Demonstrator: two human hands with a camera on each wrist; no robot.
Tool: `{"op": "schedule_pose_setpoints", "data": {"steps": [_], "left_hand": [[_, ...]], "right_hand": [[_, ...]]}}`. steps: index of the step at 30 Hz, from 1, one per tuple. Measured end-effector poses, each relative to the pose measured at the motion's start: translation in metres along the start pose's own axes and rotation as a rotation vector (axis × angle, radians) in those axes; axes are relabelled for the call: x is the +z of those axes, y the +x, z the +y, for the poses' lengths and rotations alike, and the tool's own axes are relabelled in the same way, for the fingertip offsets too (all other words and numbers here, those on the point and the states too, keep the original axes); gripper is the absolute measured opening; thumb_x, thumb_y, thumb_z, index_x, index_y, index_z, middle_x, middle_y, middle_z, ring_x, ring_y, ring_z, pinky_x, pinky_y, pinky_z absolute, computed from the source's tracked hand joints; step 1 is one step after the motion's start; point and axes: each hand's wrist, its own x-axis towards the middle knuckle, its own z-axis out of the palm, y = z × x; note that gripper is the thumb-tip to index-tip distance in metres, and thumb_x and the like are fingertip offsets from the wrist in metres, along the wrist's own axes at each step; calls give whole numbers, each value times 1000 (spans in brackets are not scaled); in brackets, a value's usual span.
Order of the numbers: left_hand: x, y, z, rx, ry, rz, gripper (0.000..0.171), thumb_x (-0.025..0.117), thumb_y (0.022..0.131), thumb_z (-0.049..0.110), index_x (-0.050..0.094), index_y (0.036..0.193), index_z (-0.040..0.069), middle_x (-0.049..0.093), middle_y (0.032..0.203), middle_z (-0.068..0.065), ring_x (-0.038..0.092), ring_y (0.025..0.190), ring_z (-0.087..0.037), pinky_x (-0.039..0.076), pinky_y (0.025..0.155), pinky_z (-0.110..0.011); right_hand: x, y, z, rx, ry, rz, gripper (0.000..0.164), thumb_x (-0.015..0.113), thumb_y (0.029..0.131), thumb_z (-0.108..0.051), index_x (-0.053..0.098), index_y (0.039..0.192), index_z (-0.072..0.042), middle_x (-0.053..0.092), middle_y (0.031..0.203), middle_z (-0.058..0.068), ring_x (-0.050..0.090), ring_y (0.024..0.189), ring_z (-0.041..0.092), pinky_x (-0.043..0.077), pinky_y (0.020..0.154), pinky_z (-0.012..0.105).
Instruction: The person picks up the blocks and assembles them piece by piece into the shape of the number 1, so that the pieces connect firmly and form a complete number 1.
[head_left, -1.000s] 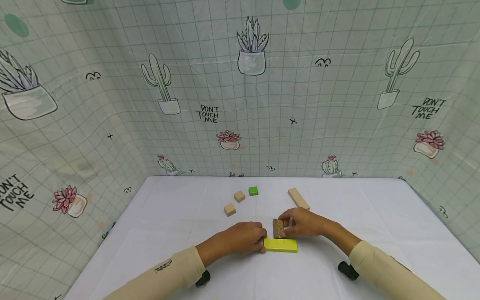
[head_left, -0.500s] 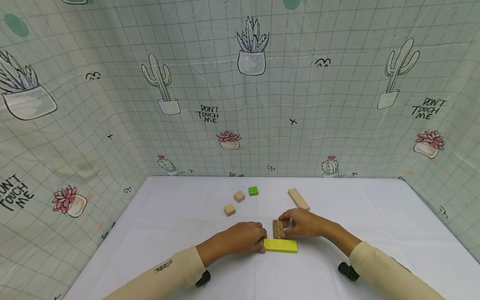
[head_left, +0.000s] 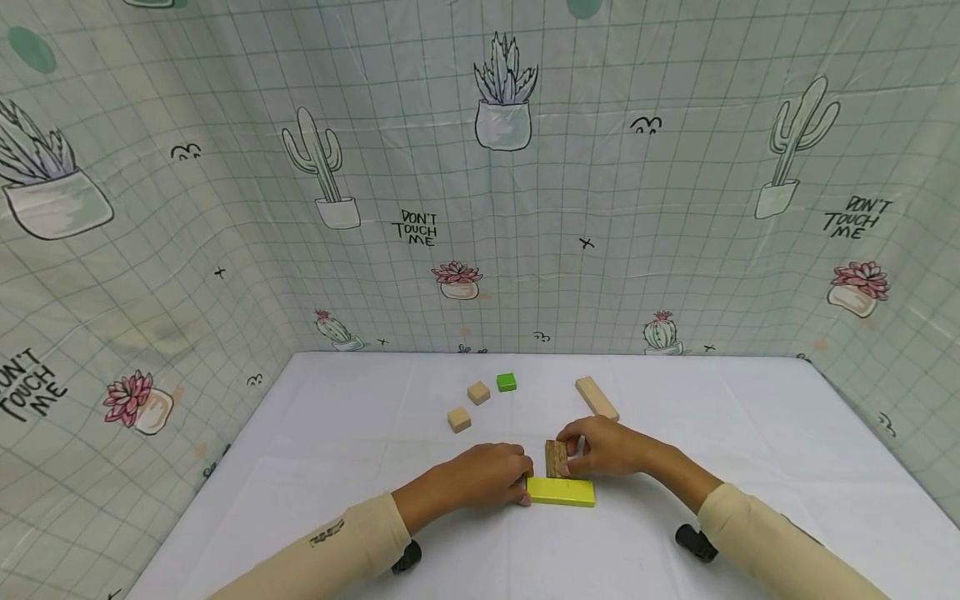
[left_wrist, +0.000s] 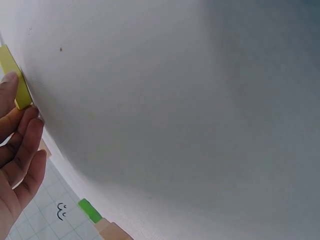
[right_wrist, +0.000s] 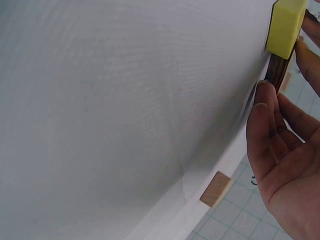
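A yellow rectangular block (head_left: 561, 492) lies lengthwise on the white table in front of the person. My left hand (head_left: 483, 477) pinches its left end between thumb and fingers; the left wrist view shows the thumb on the yellow block (left_wrist: 17, 85). Just behind it, a dark brown wood-grained block (head_left: 556, 458) points away from the person, its near end right at the yellow block's back edge. My right hand (head_left: 609, 445) grips the brown block from the right side with thumb and fingers. In the right wrist view the brown block (right_wrist: 277, 72) is partly hidden by the fingertips.
Farther back lie two small pale wooden cubes (head_left: 459, 419) and a small green block (head_left: 507, 382). A long pale wooden block (head_left: 597, 397) lies behind the right hand. Black wrist devices (head_left: 696, 542) show under both sleeves. A patterned cloth (head_left: 540, 275) hangs behind the table.
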Motion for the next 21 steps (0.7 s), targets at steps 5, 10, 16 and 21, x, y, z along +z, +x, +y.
{"op": "schedule_pose_setpoints", "data": {"steps": [5,10,16,21], "left_hand": [[-1,0,1,-8,-10,-5,29,74,90,37,73,109,14,65,94,8,51,76,2,46,71,-14],[-1,-1,1,-9,-14,-2,28,75,90,36,73,109,14,65,94,8,51,76,2,46,71,-14],[-1,-1,0,-6,-18,2,29,75,90,36,72,109,14,65,94,8,51,76,2,47,71,-14],[0,-1,0,-6,-22,-3,29,75,91,35,72,110,14,65,94,9,51,76,2,47,71,-14]], "right_hand": [[0,1,1,1,-4,0,41,78,88,-27,67,118,0,60,91,-5,53,73,6,45,64,20],[0,1,0,-2,2,-4,42,78,87,-27,67,119,0,60,91,-5,53,74,6,46,64,21],[0,2,0,3,-12,-9,43,78,87,-28,68,119,-1,61,90,-6,54,74,6,47,65,20],[0,2,-1,9,-12,-12,43,78,87,-28,68,119,-1,61,91,-6,55,75,6,47,65,20]]}}
